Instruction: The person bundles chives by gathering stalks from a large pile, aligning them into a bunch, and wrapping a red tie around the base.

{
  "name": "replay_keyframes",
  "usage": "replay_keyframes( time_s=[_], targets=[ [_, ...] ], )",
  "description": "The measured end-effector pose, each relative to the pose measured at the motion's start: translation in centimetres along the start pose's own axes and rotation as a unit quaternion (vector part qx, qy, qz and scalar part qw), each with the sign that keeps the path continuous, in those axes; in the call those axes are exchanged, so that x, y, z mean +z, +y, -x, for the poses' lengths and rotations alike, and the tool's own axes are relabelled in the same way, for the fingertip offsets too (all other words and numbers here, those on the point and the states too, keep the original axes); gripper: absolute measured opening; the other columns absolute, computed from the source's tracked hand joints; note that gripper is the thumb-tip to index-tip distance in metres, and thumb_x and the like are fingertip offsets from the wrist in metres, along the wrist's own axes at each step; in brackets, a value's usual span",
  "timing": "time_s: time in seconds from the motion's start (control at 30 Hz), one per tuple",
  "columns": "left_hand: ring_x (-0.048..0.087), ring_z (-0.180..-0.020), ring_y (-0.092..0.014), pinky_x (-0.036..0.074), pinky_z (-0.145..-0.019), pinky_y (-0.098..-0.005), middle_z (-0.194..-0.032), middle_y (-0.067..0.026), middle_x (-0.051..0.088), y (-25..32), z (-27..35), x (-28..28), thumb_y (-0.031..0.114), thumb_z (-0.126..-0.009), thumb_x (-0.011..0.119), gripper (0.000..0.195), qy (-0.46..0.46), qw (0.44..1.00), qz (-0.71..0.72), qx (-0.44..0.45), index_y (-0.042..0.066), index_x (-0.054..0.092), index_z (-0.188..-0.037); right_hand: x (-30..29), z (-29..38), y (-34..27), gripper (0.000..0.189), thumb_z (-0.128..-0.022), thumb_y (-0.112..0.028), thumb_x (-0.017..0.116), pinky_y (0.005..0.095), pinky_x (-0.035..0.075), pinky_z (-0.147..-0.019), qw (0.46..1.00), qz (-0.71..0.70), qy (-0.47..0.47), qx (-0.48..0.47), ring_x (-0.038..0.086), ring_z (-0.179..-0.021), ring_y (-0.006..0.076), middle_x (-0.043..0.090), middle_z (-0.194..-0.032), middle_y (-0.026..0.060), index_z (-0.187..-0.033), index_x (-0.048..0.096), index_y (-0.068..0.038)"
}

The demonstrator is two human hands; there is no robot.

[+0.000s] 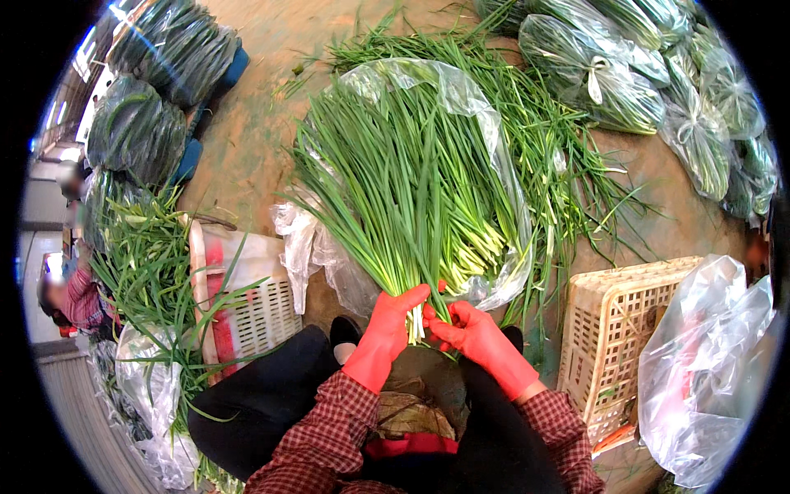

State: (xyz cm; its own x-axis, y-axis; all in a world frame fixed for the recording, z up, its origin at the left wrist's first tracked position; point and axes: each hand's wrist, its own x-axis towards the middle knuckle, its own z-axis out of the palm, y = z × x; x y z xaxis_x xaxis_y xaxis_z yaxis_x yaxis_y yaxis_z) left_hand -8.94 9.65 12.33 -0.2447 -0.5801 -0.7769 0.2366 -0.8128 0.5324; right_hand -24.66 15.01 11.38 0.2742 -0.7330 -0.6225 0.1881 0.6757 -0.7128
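Observation:
My left hand point(387, 327), in a red rubber glove, grips a thick bunch of green garlic chives point(376, 191) near its pale cut ends. The leaves fan out away from me. Beside it my right hand point(478, 339), gloved the same, pinches a few chive stalks point(438, 305) at the bunch's right edge. Under and behind the bunch lies an opened clear plastic bag point(490, 133). More chives point(478, 241) rest on this bag, their pale ends towards me. Some of them are hidden by the held bunch.
Loose chives point(543, 148) litter the floor beyond the bag. A white plastic crate point(262, 309) with chives stands left, a cream crate point(592, 346) and plastic bags point(697, 370) right. Filled bags point(611, 92) lie far right; others point(136, 126) stack far left, near another person point(83, 296).

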Motion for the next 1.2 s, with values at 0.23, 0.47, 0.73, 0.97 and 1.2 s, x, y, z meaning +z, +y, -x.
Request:
replay_keyframes(
  time_s=[0.23,0.47,0.73,0.97,1.2],
  targets=[
    [0.054,-0.056,-0.014,0.045,-0.051,-0.0291,-0.084,-0.0090,0.067,-0.6,-0.4,-0.2,0.016,-0.081,0.062,0.023,0.088,0.991,-0.018,0.099,0.000,0.064,-0.099,-2.0,-0.8,2.0,0.032,-0.095,-0.027,0.050,0.0283,0.052,-0.055,0.970,-0.187,0.133,-0.077,0.064,-0.071,0.0213,0.062,-0.089,0.0115,-0.099,0.051,0.005],
    [0.053,-0.055,-0.013,0.044,-0.050,-0.0278,-0.092,-0.0095,0.067,-0.4,-0.3,0.3,0.013,-0.082,0.059,0.034,0.084,0.987,0.014,0.139,0.001,0.057,-0.114,-4.2,-1.5,0.2,0.029,-0.093,-0.028,0.051,0.0249,0.046,-0.046,0.931,-0.085,0.306,-0.182,0.062,-0.063,0.0150,0.063,-0.084,0.0091,-0.095,0.053,0.001],
    [0.052,-0.051,-0.011,0.044,-0.048,-0.0265,-0.089,-0.0105,0.067,1.7,-0.9,-3.2,0.015,-0.083,0.061,0.028,0.122,0.982,0.075,0.122,0.000,0.062,-0.107,-10.5,1.7,-3.1,0.074,-0.086,-0.062,0.043,0.0274,0.049,-0.053,0.927,-0.185,0.327,-0.019,0.067,-0.071,0.0236,0.065,-0.097,0.0202,-0.116,0.049,0.005],
    [0.052,-0.054,-0.012,0.042,-0.048,-0.0254,-0.072,-0.0043,0.062,0.8,-0.9,-2.7,0.020,-0.083,0.062,0.029,0.059,0.989,0.083,0.107,0.002,0.063,-0.106,0.3,0.3,-1.6,0.048,-0.091,-0.036,0.054,0.0289,0.050,-0.063,0.995,-0.047,-0.091,0.014,0.064,-0.081,0.0186,0.058,-0.112,0.0109,-0.126,0.049,-0.004],
    [0.054,-0.058,-0.012,0.046,-0.054,-0.0271,-0.108,-0.0104,0.064,-0.1,0.3,-2.1,0.030,-0.090,0.056,0.042,0.034,0.997,-0.041,0.059,0.004,0.052,-0.121,0.6,-1.8,0.0,0.028,-0.087,-0.032,0.059,0.0362,0.048,-0.052,0.908,0.377,0.157,-0.094,0.064,-0.061,0.0210,0.066,-0.076,0.0107,-0.096,0.059,-0.005]
  ],
)
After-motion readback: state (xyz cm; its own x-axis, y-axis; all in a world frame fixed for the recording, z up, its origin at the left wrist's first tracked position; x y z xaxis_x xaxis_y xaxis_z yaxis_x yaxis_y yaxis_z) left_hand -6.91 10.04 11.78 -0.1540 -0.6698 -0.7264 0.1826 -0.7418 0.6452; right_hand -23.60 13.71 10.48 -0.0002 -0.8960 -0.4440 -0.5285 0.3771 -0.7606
